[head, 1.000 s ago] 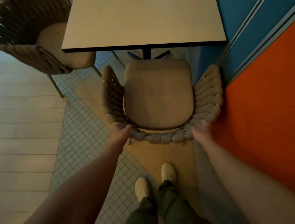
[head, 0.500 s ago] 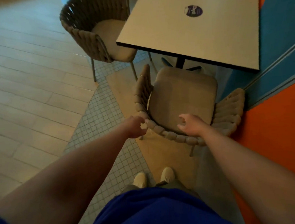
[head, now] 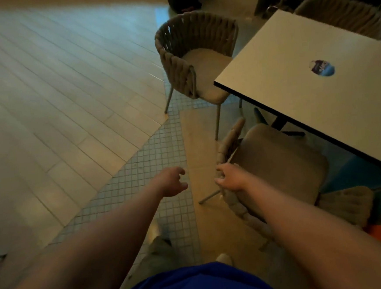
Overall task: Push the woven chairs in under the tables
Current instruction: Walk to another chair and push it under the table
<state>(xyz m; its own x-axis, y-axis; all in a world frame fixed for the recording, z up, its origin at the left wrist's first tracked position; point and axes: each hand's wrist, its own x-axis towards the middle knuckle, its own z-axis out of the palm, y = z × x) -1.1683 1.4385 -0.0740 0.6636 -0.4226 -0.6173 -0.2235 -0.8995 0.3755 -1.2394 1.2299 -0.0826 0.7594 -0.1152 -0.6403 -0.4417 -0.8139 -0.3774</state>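
On the floor [head: 68, 108], the near chair [head: 277, 164], partly under the table [head: 293, 72], is being touched by the right hand [head: 232, 178], grip unclear, left hand [head: 171, 182] loose and empty; the far chair [head: 178, 61] is likely needing pushing next.
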